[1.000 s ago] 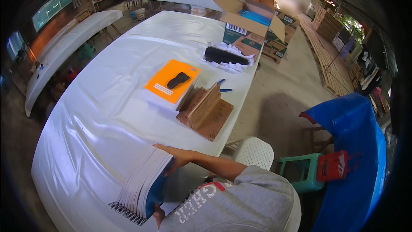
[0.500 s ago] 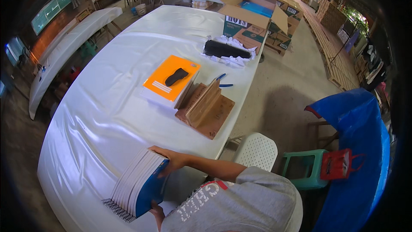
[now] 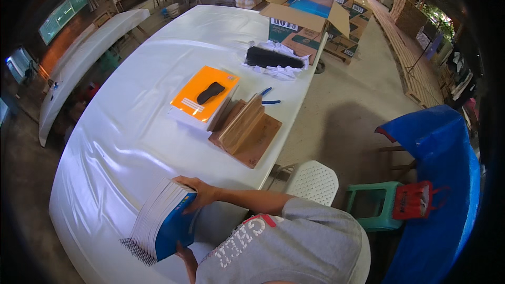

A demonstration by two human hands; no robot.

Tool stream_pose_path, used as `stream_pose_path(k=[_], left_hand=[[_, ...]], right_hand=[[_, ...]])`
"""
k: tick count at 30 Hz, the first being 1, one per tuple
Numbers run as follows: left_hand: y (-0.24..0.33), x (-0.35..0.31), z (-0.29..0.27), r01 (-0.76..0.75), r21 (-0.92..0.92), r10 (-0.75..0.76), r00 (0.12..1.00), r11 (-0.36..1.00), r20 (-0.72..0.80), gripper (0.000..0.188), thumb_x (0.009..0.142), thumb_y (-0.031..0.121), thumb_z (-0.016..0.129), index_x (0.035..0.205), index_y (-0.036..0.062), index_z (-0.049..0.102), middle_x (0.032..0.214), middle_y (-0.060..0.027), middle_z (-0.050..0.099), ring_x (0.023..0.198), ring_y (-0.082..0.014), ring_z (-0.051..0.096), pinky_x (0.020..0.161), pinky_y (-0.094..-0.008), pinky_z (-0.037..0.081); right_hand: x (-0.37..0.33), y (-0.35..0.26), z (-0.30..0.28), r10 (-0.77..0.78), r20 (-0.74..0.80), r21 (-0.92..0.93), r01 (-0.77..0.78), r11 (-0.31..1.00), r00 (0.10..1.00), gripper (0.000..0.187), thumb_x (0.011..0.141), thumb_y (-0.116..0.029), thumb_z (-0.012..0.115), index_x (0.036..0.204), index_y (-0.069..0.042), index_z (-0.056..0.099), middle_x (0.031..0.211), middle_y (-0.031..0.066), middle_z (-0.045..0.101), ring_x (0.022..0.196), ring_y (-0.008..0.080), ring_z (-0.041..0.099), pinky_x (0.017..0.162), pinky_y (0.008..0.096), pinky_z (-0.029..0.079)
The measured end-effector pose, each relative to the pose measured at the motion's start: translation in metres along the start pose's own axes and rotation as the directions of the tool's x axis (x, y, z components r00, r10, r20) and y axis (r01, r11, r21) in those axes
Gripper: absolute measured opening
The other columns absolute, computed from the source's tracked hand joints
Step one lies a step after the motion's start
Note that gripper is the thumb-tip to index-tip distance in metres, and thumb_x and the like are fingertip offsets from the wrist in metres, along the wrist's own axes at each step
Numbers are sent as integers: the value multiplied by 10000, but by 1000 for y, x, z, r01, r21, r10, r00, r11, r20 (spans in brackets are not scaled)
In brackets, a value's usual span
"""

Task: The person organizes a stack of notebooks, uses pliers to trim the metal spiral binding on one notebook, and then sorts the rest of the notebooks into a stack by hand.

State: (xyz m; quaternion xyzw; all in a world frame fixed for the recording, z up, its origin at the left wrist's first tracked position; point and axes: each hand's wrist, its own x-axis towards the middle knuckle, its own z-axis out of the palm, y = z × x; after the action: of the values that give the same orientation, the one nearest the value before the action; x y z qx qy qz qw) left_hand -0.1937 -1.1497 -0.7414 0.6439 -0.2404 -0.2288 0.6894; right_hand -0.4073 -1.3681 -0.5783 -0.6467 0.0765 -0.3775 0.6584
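Note:
A thick stack of spiral-bound notebooks [image 3: 158, 223] with a blue cover stands tilted on its edge on the white table [image 3: 131, 142], near the front edge. My right hand [image 3: 197, 192] lies over the stack's upper right corner, fingers wrapped on the blue cover. My left hand [image 3: 185, 256] grips the stack from below, by its lower corner, and is partly hidden behind my grey shirt. The wire spirals point down toward the table's edge.
Further along the table lie an orange booklet with a black object on it [image 3: 205, 97], brown wooden boards [image 3: 244, 129], blue pens [image 3: 268, 97] and a black item on white cloth [image 3: 276, 59]. Open cardboard boxes [image 3: 302, 18] stand beyond. A white chair [image 3: 313, 181], green stool [image 3: 376, 205] and blue tarp [image 3: 436, 179] are right.
Both hands have kept hold of the notebook stack, which now stands a little more upright and closer to my body. The view has shifted slightly.

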Motion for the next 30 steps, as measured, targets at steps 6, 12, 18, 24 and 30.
stream_pose_path(k=[6,12,18,24,30], left_hand=[[152,-9,58,-23,-40,27,994,999,106,764,695,256,638,1334,-15,318,1283,-195,403,1135,-355,423,959,-445,355],[337,-23,75,-553,786,319,825,278,467,949,727,637,529,1420,97,171,1459,-178,175,1343,-350,176,1081,-491,166],[261,-23,47,-424,295,457,888,856,-49,895,734,568,577,1398,92,212,1433,-162,233,1306,-331,248,1071,-475,209],[206,-36,96,-157,-421,128,987,893,-96,833,742,485,635,1371,86,262,1402,-142,304,1261,-310,333,1059,-457,261],[186,-18,67,-61,-547,-29,988,835,-154,796,706,402,690,1331,63,333,1361,-142,356,1215,-311,377,1039,-447,301]], right_hand=[[6,-13,10,176,-139,236,-140,962,975,773,585,-68,805,1256,-28,423,1173,92,518,1100,192,488,961,333,396],[-5,-3,33,354,-234,729,-77,680,905,692,678,-168,746,1255,-43,385,1165,123,498,1096,266,476,928,407,425],[23,-38,45,357,-256,812,-1,583,898,749,695,-269,730,1290,-59,328,1194,158,462,1117,300,456,935,454,406],[17,-38,59,332,-278,820,43,570,901,718,678,-234,746,1266,-64,371,1162,149,494,1106,302,470,931,451,402],[13,-42,69,283,-235,743,-16,669,930,688,659,-160,754,1244,-66,405,1139,124,514,1095,258,482,926,437,396]])
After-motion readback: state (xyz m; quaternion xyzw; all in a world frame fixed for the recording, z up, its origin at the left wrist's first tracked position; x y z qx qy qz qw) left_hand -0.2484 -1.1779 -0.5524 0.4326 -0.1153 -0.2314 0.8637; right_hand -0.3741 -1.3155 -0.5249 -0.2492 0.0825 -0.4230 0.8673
